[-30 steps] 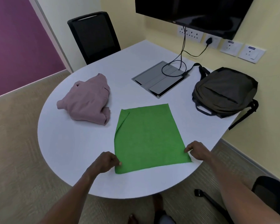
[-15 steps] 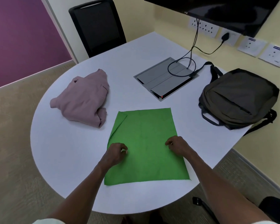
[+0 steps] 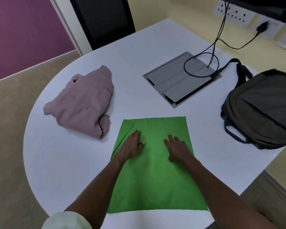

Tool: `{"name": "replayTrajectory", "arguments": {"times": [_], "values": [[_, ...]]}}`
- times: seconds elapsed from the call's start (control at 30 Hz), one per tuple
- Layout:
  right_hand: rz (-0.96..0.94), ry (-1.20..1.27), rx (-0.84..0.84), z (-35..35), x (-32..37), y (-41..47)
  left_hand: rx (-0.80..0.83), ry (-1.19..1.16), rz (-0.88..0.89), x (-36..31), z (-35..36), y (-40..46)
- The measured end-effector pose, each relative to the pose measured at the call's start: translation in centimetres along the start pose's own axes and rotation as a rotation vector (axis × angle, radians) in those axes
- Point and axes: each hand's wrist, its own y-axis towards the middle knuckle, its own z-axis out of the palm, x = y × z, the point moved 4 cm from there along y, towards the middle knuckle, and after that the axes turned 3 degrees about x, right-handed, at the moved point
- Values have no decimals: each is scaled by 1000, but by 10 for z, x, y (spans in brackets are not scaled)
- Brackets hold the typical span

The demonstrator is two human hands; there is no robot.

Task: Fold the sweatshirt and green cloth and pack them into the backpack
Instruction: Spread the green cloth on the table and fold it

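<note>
The green cloth (image 3: 157,179) lies spread flat on the white table (image 3: 59,162), near its front edge, with its far left corner folded in. My left hand (image 3: 132,146) and my right hand (image 3: 177,148) both rest palm down on the far half of the cloth, fingers spread, holding nothing. A pink sweatshirt (image 3: 82,103) sits loosely folded to the left of the cloth. The dark backpack (image 3: 261,108) lies closed on the table's right side, apart from the cloth.
A grey cable box (image 3: 180,78) is set into the table behind the cloth, with black cables (image 3: 215,47) running up to wall sockets. A black chair (image 3: 102,20) stands at the table's far side. A dark screen hangs at top right.
My hands left the cloth's near corners, moved forward over it and went from curled to flat with fingers spread. The camera has moved closer and lower.
</note>
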Motion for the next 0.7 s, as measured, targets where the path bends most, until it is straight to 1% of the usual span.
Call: {"name": "replayTrajectory", "arguments": {"times": [0.07, 0.13, 0.23, 0.37, 0.47, 0.53, 0.63, 0.7], "values": [[4, -40, -39, 7, 3, 2, 29, 29, -27, 6, 7, 9], [6, -49, -48, 9, 4, 4, 19, 123, -24, 13, 8, 15], [-5, -57, -47, 7, 6, 4, -54, 231, -43, 38, -4, 24], [9, -26, -65, 7, 8, 4, -166, 202, -172, 82, -38, 30], [2, -19, -74, 8, 9, 4, -204, 131, -114, 93, -56, 32], [3, -13, -78, 9, 9, 3, -214, 173, -81, 97, -55, 29], [5, -14, -82, 8, 9, 1, -180, 268, -61, 101, -37, 17], [6, -8, -84, 9, 9, -1, -164, 256, -62, 101, -24, 7]]}}
